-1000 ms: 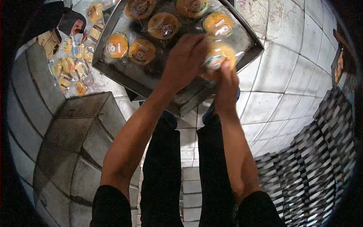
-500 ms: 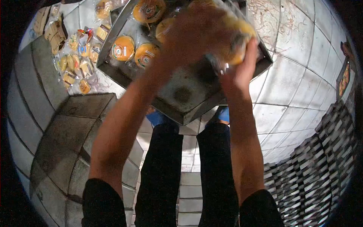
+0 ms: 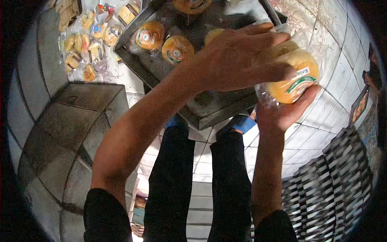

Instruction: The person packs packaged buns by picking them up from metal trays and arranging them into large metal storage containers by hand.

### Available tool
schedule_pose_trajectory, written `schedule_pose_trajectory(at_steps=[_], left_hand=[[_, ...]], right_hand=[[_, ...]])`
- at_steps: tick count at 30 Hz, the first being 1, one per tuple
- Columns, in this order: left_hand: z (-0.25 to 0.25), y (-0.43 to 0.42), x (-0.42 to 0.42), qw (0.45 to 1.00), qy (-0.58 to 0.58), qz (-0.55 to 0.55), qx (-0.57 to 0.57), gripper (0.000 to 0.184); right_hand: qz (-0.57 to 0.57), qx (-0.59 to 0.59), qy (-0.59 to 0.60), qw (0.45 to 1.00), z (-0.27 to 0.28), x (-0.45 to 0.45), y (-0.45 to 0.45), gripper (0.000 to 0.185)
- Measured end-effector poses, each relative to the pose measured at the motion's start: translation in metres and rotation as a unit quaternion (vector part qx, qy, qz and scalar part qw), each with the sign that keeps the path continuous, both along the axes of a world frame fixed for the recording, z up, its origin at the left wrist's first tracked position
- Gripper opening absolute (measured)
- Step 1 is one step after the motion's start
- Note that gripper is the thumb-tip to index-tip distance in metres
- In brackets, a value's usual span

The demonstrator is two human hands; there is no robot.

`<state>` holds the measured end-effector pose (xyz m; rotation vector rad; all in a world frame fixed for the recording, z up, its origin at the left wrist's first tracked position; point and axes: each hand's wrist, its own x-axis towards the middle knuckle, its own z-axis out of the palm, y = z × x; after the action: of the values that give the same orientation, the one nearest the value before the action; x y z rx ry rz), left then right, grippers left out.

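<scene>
Held between my hands, past the right edge of a dark metal tray (image 3: 219,103), is a small stack of round golden buns (image 3: 296,76) in clear plastic. The front wrapper carries a green-and-white printed label. My left hand (image 3: 244,60) reaches across the tray and grips the stack from its left side, fingers lying over the wrappers. Beneath, my right hand (image 3: 284,113) cups the stack, its thumb along the lower right. More wrapped buns lie in the tray, including a left bun (image 3: 150,36), a middle bun (image 3: 177,49) and a far bun (image 3: 192,5).
Several small packaged breads (image 3: 88,52) lie on pale tiles at upper left. A box-shaped tiled block (image 3: 80,117) stands at left. Black-and-white woven-looking material (image 3: 322,189) is at lower right. My feet in blue footwear (image 3: 244,123) are below the tray's near corner.
Both hands and the held buns have moved right and slightly down, beyond the tray's edge. The label, blurred before, is now clear. The view has shifted slightly.
</scene>
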<state>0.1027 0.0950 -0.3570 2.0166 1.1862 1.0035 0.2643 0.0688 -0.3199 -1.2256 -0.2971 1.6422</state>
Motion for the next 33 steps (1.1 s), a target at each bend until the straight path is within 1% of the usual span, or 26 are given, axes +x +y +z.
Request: schedule_pose_trajectory(at_steps=[2,3,5,6,7,8,9,11,12,13,14,15,17,18,19,20,21,22,23,24,25,26,28,29,31,33], left_hand=[[-0.001,-0.019,-0.010,0.988,-0.091,0.036,-0.121,0.073],[-0.003,-0.030,-0.008,0.987,-0.091,0.035,-0.128,0.073],[-0.004,-0.055,0.004,0.962,-0.154,0.151,-0.168,0.075],[-0.008,-0.065,0.011,0.943,-0.185,0.211,-0.179,0.077],[-0.016,-0.082,0.027,0.955,-0.097,0.220,-0.174,0.080],[-0.024,-0.098,0.043,0.960,-0.008,0.227,-0.166,0.083],[-0.029,-0.105,0.065,0.919,-0.118,0.316,-0.203,0.088],[-0.036,-0.103,0.093,0.852,-0.237,0.404,-0.233,0.093],[-0.040,-0.099,0.103,0.794,-0.361,0.441,-0.212,0.094],[-0.050,-0.096,0.106,0.755,-0.426,0.459,-0.195,0.094],[-0.059,-0.092,0.110,0.712,-0.487,0.476,-0.172,0.095],[-0.074,-0.088,0.104,0.726,-0.430,0.513,-0.159,0.093],[-0.083,-0.085,0.103,0.685,-0.469,0.534,-0.160,0.093],[-0.082,-0.086,0.097,0.681,-0.472,0.540,-0.151,0.093],[-0.079,-0.090,0.087,0.685,-0.483,0.507,-0.203,0.091],[-0.071,-0.094,0.077,0.718,-0.460,0.472,-0.222,0.089],[-0.062,-0.098,0.067,0.751,-0.436,0.435,-0.238,0.088],[-0.039,-0.104,0.067,0.781,-0.408,0.414,-0.229,0.088],[-0.007,-0.116,0.068,0.808,-0.381,0.392,-0.220,0.088],[0.028,-0.128,0.067,0.809,-0.390,0.358,-0.257,0.090],[0.065,-0.139,0.066,0.810,-0.395,0.322,-0.291,0.092],[0.105,-0.155,0.065,0.824,-0.396,0.300,-0.272,0.093],[0.174,-0.199,0.092,0.835,-0.344,0.283,-0.325,0.092],[0.225,-0.210,0.092,0.840,-0.349,0.290,-0.297,0.090],[0.312,-0.240,0.108,0.843,-0.332,0.317,-0.281,0.094],[0.419,-0.254,0.101,0.830,-0.347,0.353,-0.257,0.095]], right_hand=[[0.023,0.024,-0.043,0.999,0.003,-0.012,-0.009,0.080],[0.036,0.017,-0.076,0.996,-0.005,-0.008,-0.008,0.075],[0.059,0.006,-0.136,0.989,-0.022,0.004,-0.003,0.066],[0.059,0.007,-0.134,0.989,-0.025,0.013,0.011,0.066],[0.228,0.016,-0.103,0.968,-0.023,0.026,0.030,0.063],[0.363,0.033,-0.092,0.927,-0.022,0.021,0.052,0.062],[0.490,0.068,-0.082,0.865,-0.021,0.017,0.074,0.060],[0.581,0.051,-0.155,0.797,-0.064,0.031,0.122,0.061],[0.654,0.086,-0.167,0.732,-0.067,0.013,0.138,0.064],[0.639,-0.015,-0.207,0.741,-0.043,-0.032,0.136,0.070],[0.634,-0.062,-0.232,0.735,-0.042,-0.048,0.134,0.073],[0.625,-0.109,-0.256,0.729,-0.041,-0.063,0.132,0.076],[0.591,-0.156,-0.029,0.791,-0.088,-0.041,0.129,0.065],[0.600,-0.151,-0.032,0.785,-0.078,-0.048,0.114,0.065],[0.553,-0.098,-0.122,0.818,-0.064,-0.052,0.097,0.066],[0.497,-0.042,-0.208,0.841,-0.049,-0.054,0.081,0.068],[0.466,-0.091,-0.178,0.862,-0.053,-0.032,0.076,0.069],[0.434,-0.133,-0.141,0.880,-0.053,-0.008,0.074,0.069],[0.440,-0.118,-0.128,0.881,-0.015,-0.001,0.056,0.068],[0.472,-0.030,-0.122,0.873,0.001,0.028,0.040,0.071],[0.440,-0.057,-0.142,0.885,0.038,0.040,0.019,0.067],[0.420,-0.060,-0.090,0.901,0.072,0.057,-0.002,0.065],[0.402,-0.100,-0.124,0.902,0.155,0.085,-0.045,0.066],[0.407,-0.114,-0.142,0.895,0.206,0.083,-0.062,0.068],[0.445,-0.104,-0.055,0.888,0.304,0.079,-0.085,0.074],[0.465,-0.091,-0.050,0.879,0.391,0.074,-0.096,0.075]])
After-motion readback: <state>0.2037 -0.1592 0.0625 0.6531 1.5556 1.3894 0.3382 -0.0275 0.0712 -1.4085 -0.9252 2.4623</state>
